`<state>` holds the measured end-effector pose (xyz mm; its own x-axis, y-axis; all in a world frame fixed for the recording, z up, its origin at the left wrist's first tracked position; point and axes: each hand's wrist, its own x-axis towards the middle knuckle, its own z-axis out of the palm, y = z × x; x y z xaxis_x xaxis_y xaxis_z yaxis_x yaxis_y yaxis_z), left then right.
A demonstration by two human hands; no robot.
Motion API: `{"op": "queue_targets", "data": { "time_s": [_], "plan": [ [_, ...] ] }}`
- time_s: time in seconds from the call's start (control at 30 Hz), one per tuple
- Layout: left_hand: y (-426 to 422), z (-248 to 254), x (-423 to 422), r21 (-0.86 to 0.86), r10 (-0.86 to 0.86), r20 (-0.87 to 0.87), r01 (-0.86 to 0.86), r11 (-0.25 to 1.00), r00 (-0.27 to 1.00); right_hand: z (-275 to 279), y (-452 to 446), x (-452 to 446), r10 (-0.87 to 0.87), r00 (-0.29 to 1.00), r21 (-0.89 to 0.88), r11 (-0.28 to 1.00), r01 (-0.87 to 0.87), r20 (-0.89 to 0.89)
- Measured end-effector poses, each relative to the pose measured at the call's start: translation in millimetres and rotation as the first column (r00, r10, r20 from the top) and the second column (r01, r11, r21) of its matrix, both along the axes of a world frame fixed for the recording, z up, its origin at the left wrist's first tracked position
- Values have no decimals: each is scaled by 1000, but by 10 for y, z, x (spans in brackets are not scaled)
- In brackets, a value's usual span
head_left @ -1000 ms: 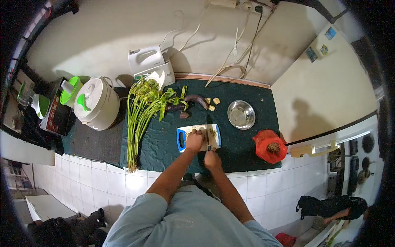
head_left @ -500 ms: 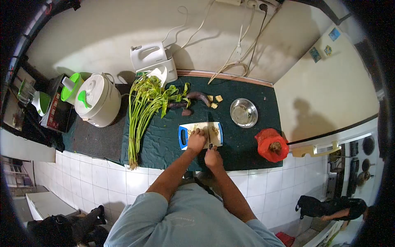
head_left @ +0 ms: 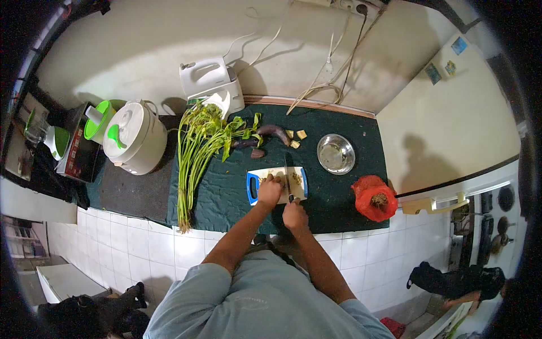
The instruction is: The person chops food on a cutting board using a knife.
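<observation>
Though illegible, shirt lettering (head_left: pixel 252 302), with knife (head_left: pixel 288 181) in fingers (head_left: pixel 292 210)

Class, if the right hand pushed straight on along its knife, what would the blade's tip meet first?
Probably the near end of the curved eggplant, beyond the chopping board; how high the right hand holds the knife is hard to judge.

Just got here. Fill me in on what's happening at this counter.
A person is at a cutting board, the right hand gripping a knife and the left hand over the board, left of the blade. Small chopped pieces lie right of it. Long-stemmed greens lie to the left, with what looks like eggplant beyond the board. A metal bowl and a red bag sit to the right.
</observation>
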<state>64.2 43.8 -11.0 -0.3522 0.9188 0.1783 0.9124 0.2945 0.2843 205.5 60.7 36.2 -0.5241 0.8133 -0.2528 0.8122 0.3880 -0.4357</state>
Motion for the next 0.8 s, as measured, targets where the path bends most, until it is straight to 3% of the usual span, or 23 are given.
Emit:
{"op": "queue_targets", "data": {
  "time_s": [0.03,0.17,0.27,0.33,0.4,0.43,0.67,0.73,0.8],
  "plan": [
    [17,18,-6,3,-3,-3,3,1000,1000,84,33,-39,-23,997,-31,999,25,68],
    [22,39,-6,-17,-11,49,12,1000,999,-93,-74,62,37,999,-52,998,-37,11],
    [18,-1,2,25,-24,27,23,999,999,-421,-235,176,85,996,88,992,-85,4],
    [12,7,5,70,-29,18,27,997,999,-254,-193,122,-41,996,-25,999,39,-82],
    [14,43,3,-106,-43,67,50,993,997,-123,-29,1,-14,1000,-18,1000,14,-6],
    [15,60,7,-105,-47,65,54,993,997,-66,27,-36,13,998,-12,1000,-12,67],
    [69,38,-7,-155,-37,43,43,987,998,-108,-131,64,163,985,37,986,-165,62],
    [52,57,13,-164,-28,29,33,986,999,-24,-198,70,-51,998,-182,982,54,24],
    [38,48,28,-49,-27,-55,24,998,998,39,-76,-27,-18,998,-152,988,27,59]
  ]
}}
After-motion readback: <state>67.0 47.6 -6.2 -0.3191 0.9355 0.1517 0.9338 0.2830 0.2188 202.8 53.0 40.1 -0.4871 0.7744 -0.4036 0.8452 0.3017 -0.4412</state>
